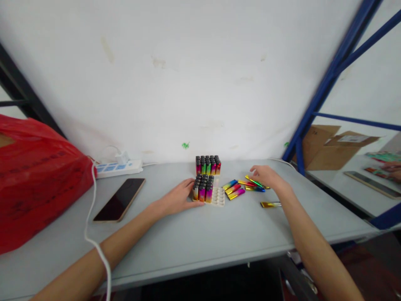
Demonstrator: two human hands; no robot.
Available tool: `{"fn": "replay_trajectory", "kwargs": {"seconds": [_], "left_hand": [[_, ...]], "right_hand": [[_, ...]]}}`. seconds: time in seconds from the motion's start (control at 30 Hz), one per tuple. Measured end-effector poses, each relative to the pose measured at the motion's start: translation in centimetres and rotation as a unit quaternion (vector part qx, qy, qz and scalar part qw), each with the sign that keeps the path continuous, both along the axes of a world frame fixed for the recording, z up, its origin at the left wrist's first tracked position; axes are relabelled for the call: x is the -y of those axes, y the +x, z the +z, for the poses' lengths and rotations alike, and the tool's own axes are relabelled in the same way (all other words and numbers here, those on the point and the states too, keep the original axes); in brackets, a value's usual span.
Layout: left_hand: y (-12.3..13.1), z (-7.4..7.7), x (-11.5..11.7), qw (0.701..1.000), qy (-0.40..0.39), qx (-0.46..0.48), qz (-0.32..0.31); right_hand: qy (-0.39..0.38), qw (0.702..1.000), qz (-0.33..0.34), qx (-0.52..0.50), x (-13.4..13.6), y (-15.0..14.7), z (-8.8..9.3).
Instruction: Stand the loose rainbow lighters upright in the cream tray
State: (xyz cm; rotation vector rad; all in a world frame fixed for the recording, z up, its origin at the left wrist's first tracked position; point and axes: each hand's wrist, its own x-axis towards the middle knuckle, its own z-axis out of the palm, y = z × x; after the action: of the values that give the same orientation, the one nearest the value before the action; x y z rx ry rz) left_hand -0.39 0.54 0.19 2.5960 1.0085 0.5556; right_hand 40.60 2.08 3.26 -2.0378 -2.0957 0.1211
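Note:
My left hand point(177, 197) grips the left side of a white tray point(218, 197), thumb along the front and fingers behind. Upright lighters point(202, 193) with black tops and shiny multicoloured bodies fill the tray's left part; round empty sockets show on its right. Just right of the tray lie several loose metallic lighters point(234, 190) in a loose pile. Over the far right of this pile hovers my right hand point(265, 174), fingers bent and apart, close to a green and yellow lighter point(254, 181). I see nothing held in it.
Behind the tray stands a block of upright lighters point(208, 165). One gold lighter point(271, 204) lies apart at right. A phone point(120, 200), power strip point(120, 168), white cable point(90, 209) and red bag point(40, 179) occupy the left. A blue frame point(300, 144) borders the table's right.

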Motion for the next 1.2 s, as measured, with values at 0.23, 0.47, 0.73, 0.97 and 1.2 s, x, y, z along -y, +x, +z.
{"fn": "replay_trajectory", "kwargs": {"seconds": [0.23,0.47,0.73,0.97,1.2], "left_hand": [[0.0,0.0,0.0,1.0,-0.006,-0.001,0.002],[-0.1,0.0,0.0,1.0,-0.003,-0.004,0.003],[-0.1,-0.1,0.0,1.0,0.006,0.011,-0.005],[-0.1,-0.2,0.0,1.0,-0.003,0.005,-0.004],[-0.1,-0.5,-0.2,1.0,0.003,0.018,-0.008]], "right_hand": [[-0.011,0.999,0.048,-0.002,-0.6,-0.8,-0.4],[0.066,0.929,0.08,-0.354,0.7,-4.3,0.1],[0.146,0.904,0.093,-0.391,1.5,-7.5,0.9],[0.003,0.88,0.14,-0.454,1.7,-8.8,-0.1],[-0.027,0.831,0.184,-0.525,2.2,-11.0,-0.9]]}}
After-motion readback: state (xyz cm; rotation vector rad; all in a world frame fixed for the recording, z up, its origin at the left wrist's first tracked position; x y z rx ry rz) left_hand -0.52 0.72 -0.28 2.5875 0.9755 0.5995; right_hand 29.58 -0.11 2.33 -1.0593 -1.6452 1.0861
